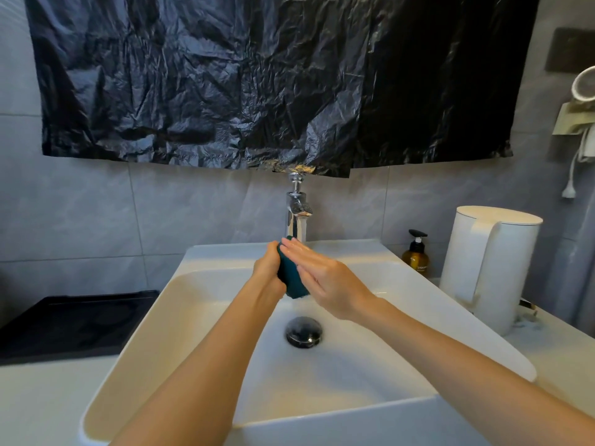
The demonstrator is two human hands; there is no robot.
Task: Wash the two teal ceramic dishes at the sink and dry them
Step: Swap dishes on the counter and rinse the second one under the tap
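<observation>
A teal ceramic dish [291, 281] stands on edge over the white sink [180, 320], right under the chrome faucet [297, 210], from which water runs. My left hand [269, 268] grips the dish from the left side. My right hand [318, 275] lies flat against the dish's right face with straight fingers. Both hands hide most of the dish. A second teal dish is not in view.
A dark drain plug [304, 330] sits in the basin bottom. A black tray [70, 323] lies on the counter at left. At right stand an amber pump bottle [416, 254] and a white kettle [489, 268]. Black plastic sheeting [273, 78] hangs above the faucet.
</observation>
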